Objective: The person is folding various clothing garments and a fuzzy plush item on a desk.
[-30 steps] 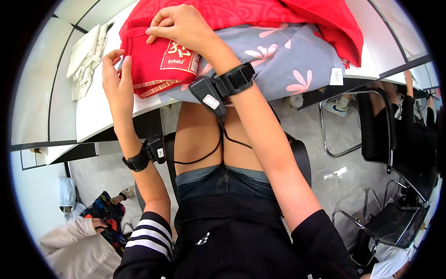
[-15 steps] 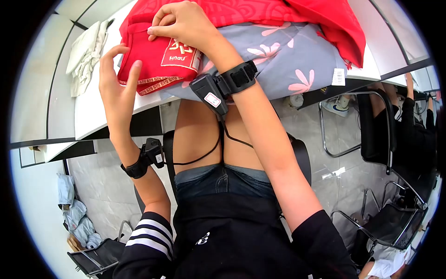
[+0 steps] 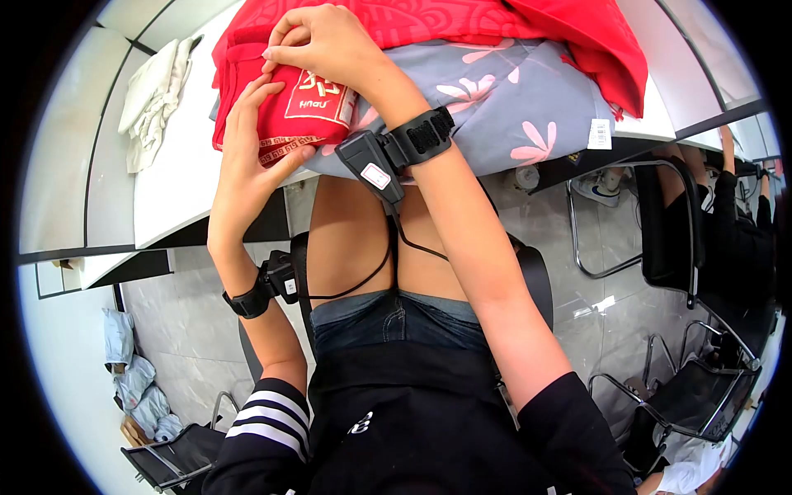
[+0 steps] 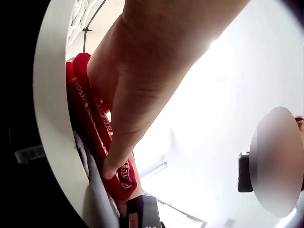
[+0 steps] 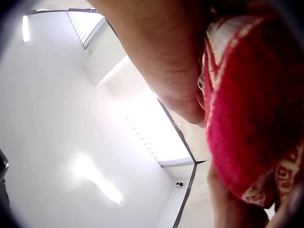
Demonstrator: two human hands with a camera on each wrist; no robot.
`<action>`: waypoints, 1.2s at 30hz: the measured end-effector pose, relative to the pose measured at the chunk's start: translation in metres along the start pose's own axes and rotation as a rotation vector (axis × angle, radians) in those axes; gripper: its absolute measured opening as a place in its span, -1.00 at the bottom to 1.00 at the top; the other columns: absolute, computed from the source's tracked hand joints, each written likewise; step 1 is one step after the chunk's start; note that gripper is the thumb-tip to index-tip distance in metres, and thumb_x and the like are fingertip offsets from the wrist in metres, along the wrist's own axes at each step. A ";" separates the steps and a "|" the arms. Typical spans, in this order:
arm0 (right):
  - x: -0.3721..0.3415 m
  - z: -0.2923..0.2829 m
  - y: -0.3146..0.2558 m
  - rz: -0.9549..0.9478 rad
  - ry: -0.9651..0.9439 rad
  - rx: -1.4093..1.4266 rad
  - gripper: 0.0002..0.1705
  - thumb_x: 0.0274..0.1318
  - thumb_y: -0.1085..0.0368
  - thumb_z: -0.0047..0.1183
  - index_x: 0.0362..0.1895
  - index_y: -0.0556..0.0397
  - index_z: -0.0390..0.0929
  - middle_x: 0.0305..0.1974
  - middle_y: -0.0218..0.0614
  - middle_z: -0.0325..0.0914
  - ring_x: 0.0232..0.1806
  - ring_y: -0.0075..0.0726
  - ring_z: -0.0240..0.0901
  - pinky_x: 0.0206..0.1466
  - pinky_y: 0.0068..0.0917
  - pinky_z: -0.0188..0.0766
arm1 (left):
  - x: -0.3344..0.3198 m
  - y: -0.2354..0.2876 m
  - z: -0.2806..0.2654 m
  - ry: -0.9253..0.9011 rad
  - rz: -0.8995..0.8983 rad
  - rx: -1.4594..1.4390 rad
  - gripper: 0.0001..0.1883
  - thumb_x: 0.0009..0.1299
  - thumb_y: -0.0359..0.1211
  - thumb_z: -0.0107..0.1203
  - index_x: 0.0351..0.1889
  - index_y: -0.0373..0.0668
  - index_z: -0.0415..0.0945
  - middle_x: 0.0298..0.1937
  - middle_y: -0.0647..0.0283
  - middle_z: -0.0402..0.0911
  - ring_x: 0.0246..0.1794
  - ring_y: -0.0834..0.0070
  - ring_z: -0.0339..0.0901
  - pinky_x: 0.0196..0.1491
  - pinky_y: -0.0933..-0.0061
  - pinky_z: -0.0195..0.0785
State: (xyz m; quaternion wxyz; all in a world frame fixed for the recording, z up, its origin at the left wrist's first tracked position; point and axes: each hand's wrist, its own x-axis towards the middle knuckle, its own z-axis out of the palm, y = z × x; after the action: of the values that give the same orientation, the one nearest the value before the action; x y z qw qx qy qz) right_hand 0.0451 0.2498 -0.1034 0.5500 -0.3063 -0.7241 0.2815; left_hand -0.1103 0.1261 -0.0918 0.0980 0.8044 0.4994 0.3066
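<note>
A folded red towel [image 3: 322,118] with a gold emblem and patterned border lies on the table in the head view. My left hand [image 3: 242,165] rests along its left side, fingers extended over the cloth. The left wrist view has the left thumb [image 4: 114,164] against the patterned edge of the folds. Reaching across from the right, my right hand [image 3: 326,45] pinches the towel near its far left part with thumb and forefinger. In the right wrist view, that hand [image 5: 166,57] is beside the rounded red fold, its fingertips mostly hidden.
A grey cloth with pink flowers [image 3: 495,115] lies right of the towel, with a larger red cloth [image 3: 594,49] behind. White cloth [image 3: 157,103] sits at the table's left end. Chairs [image 3: 701,396] stand to the right, and a cable [image 3: 355,285] crosses the lap.
My left hand first drew back from the towel's left edge and spread, then moved right and forward onto the towel. The right hand has stayed nearly in place.
</note>
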 end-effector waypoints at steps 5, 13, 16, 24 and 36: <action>0.000 0.001 0.001 -0.015 0.009 -0.038 -0.73 -0.17 0.10 0.27 -0.44 0.02 0.70 -0.49 -0.25 0.69 -0.42 -0.28 0.66 -0.24 -0.39 0.55 | 0.002 -0.002 0.000 0.005 -0.004 -0.058 -0.20 0.10 -0.25 0.42 0.31 -0.15 0.28 0.41 0.08 0.25 0.41 0.12 0.19 0.41 0.16 0.07; -0.002 0.001 -0.002 0.026 0.006 -0.007 -0.72 -0.21 0.11 0.28 -0.42 0.01 0.70 -0.49 -0.26 0.69 -0.42 -0.29 0.65 -0.24 -0.38 0.55 | 0.002 -0.009 0.002 0.008 0.007 -0.084 -0.20 0.10 -0.25 0.41 0.31 -0.15 0.28 0.42 0.10 0.24 0.42 0.13 0.14 0.43 0.16 0.02; -0.001 0.002 0.001 -0.006 0.016 -0.024 -0.73 -0.20 0.12 0.27 -0.42 0.01 0.69 -0.49 -0.25 0.69 -0.41 -0.27 0.65 -0.24 -0.37 0.55 | 0.002 -0.009 0.002 0.002 -0.004 -0.107 -0.20 0.10 -0.24 0.42 0.30 -0.15 0.28 0.43 0.11 0.23 0.42 0.13 0.13 0.43 0.17 0.00; 0.000 0.001 0.000 0.011 -0.005 -0.007 -0.74 -0.19 0.13 0.25 -0.42 0.01 0.69 -0.49 -0.27 0.69 -0.39 -0.28 0.65 -0.20 -0.38 0.54 | 0.002 -0.010 0.002 -0.006 -0.015 -0.115 -0.20 0.11 -0.25 0.40 0.31 -0.15 0.26 0.42 0.11 0.23 0.43 0.14 0.12 0.43 0.15 -0.01; 0.001 0.003 0.002 0.017 0.015 -0.035 -0.75 -0.21 0.12 0.19 -0.44 -0.01 0.70 -0.49 -0.29 0.69 -0.38 -0.24 0.65 -0.19 -0.36 0.55 | 0.002 -0.009 0.002 -0.009 -0.015 -0.133 -0.20 0.12 -0.27 0.41 0.32 -0.15 0.26 0.41 0.11 0.23 0.43 0.16 0.12 0.44 0.18 -0.01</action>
State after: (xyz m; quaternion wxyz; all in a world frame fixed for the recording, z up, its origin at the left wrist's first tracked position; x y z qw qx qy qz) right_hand 0.0419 0.2514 -0.1056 0.5478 -0.3241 -0.7221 0.2712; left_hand -0.1152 0.1325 -0.0970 0.1557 0.7936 0.4837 0.3346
